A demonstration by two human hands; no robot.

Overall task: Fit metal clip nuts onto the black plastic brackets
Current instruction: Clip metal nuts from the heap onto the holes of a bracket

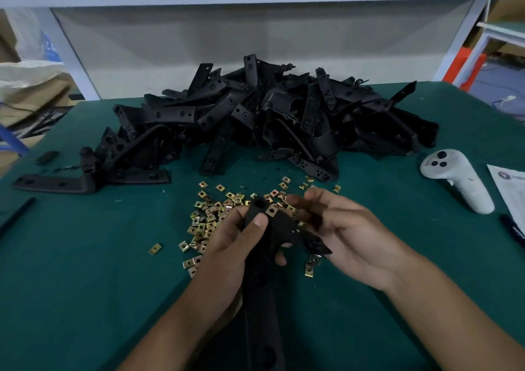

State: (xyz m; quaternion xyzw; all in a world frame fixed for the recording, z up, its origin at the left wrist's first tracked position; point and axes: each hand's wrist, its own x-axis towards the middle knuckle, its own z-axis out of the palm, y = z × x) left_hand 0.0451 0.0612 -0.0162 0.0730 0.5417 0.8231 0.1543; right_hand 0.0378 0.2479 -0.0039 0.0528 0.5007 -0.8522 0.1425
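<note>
My left hand grips a long black plastic bracket that runs from the clip pile toward me, thumb pressed on its upper end. A brass-coloured clip nut sits on the bracket's top edge beside a round hole. My right hand is on the bracket's right side, fingers curled around its wing. Loose metal clip nuts lie scattered on the green table mat under and left of my hands. A large heap of black brackets fills the back of the table.
One L-shaped bracket lies apart at the left. A white handheld controller and a printed sheet lie at the right. A black pen sits near the right edge and a black rod at the left edge.
</note>
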